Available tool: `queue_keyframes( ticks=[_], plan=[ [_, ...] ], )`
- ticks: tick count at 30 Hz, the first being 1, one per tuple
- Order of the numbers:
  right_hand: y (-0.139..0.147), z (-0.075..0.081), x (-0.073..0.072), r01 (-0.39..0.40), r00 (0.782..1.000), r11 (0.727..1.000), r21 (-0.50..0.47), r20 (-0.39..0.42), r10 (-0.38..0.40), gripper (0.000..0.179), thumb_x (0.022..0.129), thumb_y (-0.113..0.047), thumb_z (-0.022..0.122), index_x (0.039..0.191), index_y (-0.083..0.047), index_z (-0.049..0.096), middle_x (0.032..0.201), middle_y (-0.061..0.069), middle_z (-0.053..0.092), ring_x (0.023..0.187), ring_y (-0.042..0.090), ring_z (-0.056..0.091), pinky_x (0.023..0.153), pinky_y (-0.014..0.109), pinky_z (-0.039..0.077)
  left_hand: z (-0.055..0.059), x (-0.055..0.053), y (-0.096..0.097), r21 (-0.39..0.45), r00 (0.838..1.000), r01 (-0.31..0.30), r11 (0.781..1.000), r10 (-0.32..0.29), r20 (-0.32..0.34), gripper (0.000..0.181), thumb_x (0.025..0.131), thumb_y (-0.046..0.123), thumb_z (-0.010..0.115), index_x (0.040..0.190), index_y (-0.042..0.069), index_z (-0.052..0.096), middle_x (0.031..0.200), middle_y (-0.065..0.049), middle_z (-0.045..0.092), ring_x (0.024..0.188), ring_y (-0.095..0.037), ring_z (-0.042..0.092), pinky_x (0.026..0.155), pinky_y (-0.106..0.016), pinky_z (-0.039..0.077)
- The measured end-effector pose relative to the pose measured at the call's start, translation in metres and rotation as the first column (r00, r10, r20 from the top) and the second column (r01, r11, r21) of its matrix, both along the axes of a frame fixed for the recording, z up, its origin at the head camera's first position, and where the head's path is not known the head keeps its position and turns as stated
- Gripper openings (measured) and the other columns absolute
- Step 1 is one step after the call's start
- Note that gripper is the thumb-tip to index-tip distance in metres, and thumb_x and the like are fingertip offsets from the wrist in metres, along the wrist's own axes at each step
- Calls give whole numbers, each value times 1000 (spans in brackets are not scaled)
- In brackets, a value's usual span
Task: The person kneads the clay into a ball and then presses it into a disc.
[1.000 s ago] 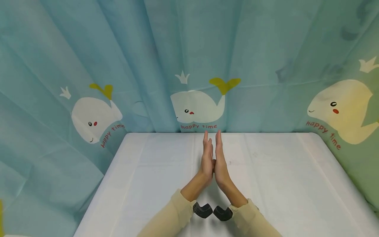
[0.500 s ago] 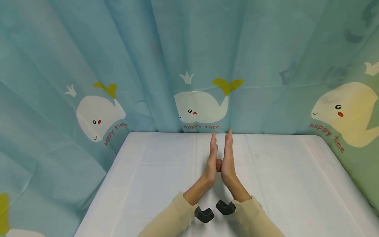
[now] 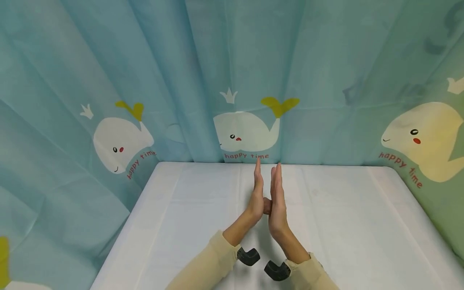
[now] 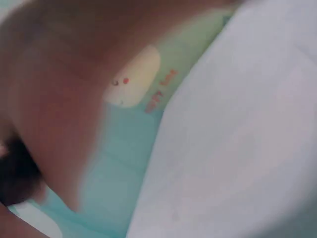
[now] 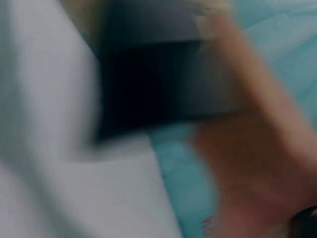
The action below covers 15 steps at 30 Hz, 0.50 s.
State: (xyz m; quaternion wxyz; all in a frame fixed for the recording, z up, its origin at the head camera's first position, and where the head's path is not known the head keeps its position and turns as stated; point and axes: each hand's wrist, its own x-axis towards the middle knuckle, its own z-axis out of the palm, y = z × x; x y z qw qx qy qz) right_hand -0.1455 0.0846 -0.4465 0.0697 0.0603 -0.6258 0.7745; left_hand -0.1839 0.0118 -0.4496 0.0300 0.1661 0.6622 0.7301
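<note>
Between my two facing palms sits a small brown rounded lump (image 3: 267,206), its sides covered by the hands. My left hand (image 3: 256,197) presses it from the left with straight fingers pointing away from me. From the other side my right hand (image 3: 278,205) presses with its fingers straight too, set slightly nearer to me than the left. The lump looks dark (image 4: 20,173) in the left wrist view, at the lower left beside blurred skin. In the right wrist view the right hand (image 5: 252,168) is blurred by motion.
A white-covered table (image 3: 203,189) lies below the hands. Behind it hangs a blue-green curtain (image 3: 319,80) printed with whales. Black camera mounts (image 3: 248,256) stick out from both wrists, close to each other.
The palms slide against each other around the lump: over the last half second the right hand has moved back toward me and the left slightly forward. Earlier, the view shifted a little.
</note>
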Motion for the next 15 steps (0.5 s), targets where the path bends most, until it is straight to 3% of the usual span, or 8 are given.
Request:
queue_keyframes(
  ticks=[1, 3, 5, 7, 8, 10, 12, 15],
  plan=[
    [2, 2, -3, 9, 1000, 1000, -10, -1, -9, 52, 109, -56, 10, 161, -52, 1, 170, -19, 4, 150, 1, 13, 99, 25, 34, -1, 2, 0, -9, 1000, 16, 1000, -17, -15, 57, 111, 46, 3, 166, 30, -3, 172, 5, -5, 155, -17, 8, 121, -42, 20],
    [6, 3, -10, 35, 999, 999, -22, 23, -35, 51, 109, -58, 12, 159, -55, 2, 170, -20, 3, 154, 2, 4, 104, 30, 31, -1, 6, 1, -19, 997, 58, 998, -59, -50, 59, 111, 47, 2, 167, 28, -3, 172, 5, -5, 154, -16, 10, 119, -40, 23],
    [10, -1, -17, 56, 996, 997, -51, 69, -52, 50, 109, -57, 13, 158, -56, 1, 170, -20, 0, 154, 1, -3, 119, 33, 14, 2, 11, 2, -14, 993, 99, 995, -100, -58, 61, 110, 50, 2, 167, 27, -2, 172, 6, -4, 155, -16, 11, 120, -41, 21],
    [12, -8, -22, 87, 991, 993, -78, 106, -78, 51, 110, -56, 14, 159, -55, 0, 170, -20, -4, 154, 2, -5, 122, 34, 9, 7, 15, 2, 11, 991, 129, 992, -129, -33, 64, 109, 54, 2, 167, 27, 0, 172, 7, -2, 156, -17, 12, 123, -45, 18],
    [13, -11, -23, 98, 990, 991, -87, 112, -88, 51, 110, -55, 14, 159, -54, -1, 170, -20, -6, 155, 2, -6, 123, 35, 8, 10, 16, 2, 42, 990, 142, 989, -142, 0, 63, 109, 55, 4, 167, 30, 1, 172, 8, -1, 157, -14, 1, 125, -49, 2],
    [12, -16, -23, 101, 992, 992, -70, 82, -95, 53, 111, -51, 13, 162, -48, -2, 170, -17, -8, 156, 6, -8, 125, 40, -5, 15, 16, 3, 99, 987, 126, 987, -134, 84, 64, 107, 60, 6, 166, 35, 3, 172, 7, 2, 158, -15, 2, 124, -52, -2],
    [7, -20, -19, 87, 996, 996, -1, 35, -87, 54, 112, -47, 11, 164, -43, -4, 170, -16, -8, 156, 8, -8, 125, 45, -5, 17, 13, 2, 125, 987, 80, 989, -96, 131, 63, 108, 60, 8, 166, 37, 4, 172, 5, 3, 158, -18, 3, 124, -55, -3],
    [-2, -18, -7, 50, 998, 995, 85, -38, -47, 54, 112, -43, 8, 165, -39, -4, 171, -14, -3, 156, 10, -5, 124, 53, -3, 14, 5, -1, 79, 991, -26, 996, 16, 130, 58, 110, 51, 7, 166, 35, 4, 172, 4, 1, 158, -20, 2, 124, -56, 0]
  ],
)
